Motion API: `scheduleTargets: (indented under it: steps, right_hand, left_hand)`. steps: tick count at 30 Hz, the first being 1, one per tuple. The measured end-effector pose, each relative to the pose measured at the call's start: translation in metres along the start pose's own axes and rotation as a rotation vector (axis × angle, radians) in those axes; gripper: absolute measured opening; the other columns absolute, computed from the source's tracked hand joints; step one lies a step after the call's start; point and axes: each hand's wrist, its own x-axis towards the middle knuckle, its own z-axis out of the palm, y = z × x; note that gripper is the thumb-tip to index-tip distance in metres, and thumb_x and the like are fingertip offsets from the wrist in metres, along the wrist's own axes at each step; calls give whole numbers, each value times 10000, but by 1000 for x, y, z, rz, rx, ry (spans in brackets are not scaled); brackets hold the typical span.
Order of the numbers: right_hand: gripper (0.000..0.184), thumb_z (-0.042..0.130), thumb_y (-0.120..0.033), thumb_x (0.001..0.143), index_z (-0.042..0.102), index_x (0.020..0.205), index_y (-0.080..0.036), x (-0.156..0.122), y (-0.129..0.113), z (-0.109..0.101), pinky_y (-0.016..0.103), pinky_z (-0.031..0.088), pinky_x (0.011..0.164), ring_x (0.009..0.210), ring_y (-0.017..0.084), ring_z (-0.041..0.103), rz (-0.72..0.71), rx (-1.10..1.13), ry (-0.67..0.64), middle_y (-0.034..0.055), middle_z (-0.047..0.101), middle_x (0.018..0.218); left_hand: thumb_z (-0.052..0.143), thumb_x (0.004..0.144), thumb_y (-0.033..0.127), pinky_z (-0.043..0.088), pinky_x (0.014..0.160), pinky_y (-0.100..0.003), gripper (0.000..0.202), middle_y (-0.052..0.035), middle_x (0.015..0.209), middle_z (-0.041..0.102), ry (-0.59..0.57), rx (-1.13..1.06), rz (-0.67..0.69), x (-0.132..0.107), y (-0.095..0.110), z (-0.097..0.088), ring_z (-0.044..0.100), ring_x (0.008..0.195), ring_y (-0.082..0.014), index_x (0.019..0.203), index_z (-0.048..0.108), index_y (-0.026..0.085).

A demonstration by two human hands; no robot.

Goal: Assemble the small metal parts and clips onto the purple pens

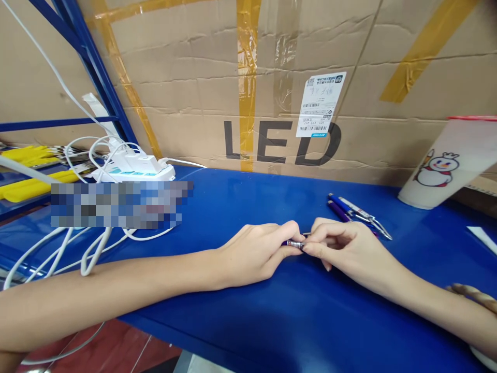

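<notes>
My left hand (256, 251) pinches a slim pen (294, 244) between thumb and forefinger, its blue body and printed silver band partly showing. My right hand (345, 246) meets it from the other side, with thumb and fingertips closed on the pen's silvery end. A thin dark piece shows between the two hands; most of the pen is hidden by the fingers. Just behind my right hand, several pens lie together on the blue table (248, 321), among them a purple pen (338, 211) and a blue pen (338, 203).
A large cardboard box (186, 88) stands along the back. At right is a tilted-looking plastic cup (435, 173) with a snowman print. White cables (95, 248) and a power strip (155, 174) crowd the left, beside yellow items (42, 186) and a blue metal frame (97, 72).
</notes>
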Motion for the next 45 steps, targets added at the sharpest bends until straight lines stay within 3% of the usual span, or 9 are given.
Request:
scheduleTargets:
  steps: [7,12,15,19,30,38,45]
  right_hand:
    - [330,713,-410,673,579,561,-130,1,-4,-1,156,380,421,417,33,449,70,39,-52,-20,485,592]
    - [318,672,-413,728,577,611,-133,0,-2,1,160,395,443,430,38,485,23,-38,-54,-12,518,645]
    - [261,707,-390,699,621,709,-144,-1,2,2,157,405,436,418,41,498,-7,-73,12,-16,538,649]
    - [322,748,-388,649,658,854,-157,-1,4,2,162,427,418,413,52,500,-78,-83,153,-15,551,643]
    - [216,755,-334,655,675,664,-135,1,8,1,187,428,437,480,52,512,-227,-19,163,15,556,702]
    - [269,764,-335,634,607,605,-119,-1,5,4,193,391,457,475,39,463,-177,-53,184,8,548,692]
    - [271,738,-356,634,596,631,-124,0,5,3,194,363,439,455,45,454,24,-36,110,5,567,668]
  left_hand:
    - [346,947,326,437,738,-255,201,-4,1006,617,-12,62,-71,3,0,1,593,885,-151,1044,478,209]
    - [317,950,281,430,712,-269,224,-5,971,625,19,179,-48,6,0,1,586,859,-164,1046,508,214]
    - [298,956,276,430,743,-257,233,7,1009,622,49,160,-59,6,-1,1,582,897,-150,1044,506,217]
    - [285,962,298,428,732,-241,241,25,991,622,80,144,-88,5,-1,1,584,889,-138,1011,508,219]
    - [279,965,298,416,726,-219,260,19,1017,624,-15,94,-32,5,-3,2,592,895,-128,1004,523,216]
    - [319,950,312,408,650,-231,197,29,947,641,-23,81,-87,4,2,1,616,823,-142,977,486,212]
    - [334,945,321,406,643,-224,185,33,929,644,-9,80,-68,4,-1,2,620,811,-139,976,487,222]
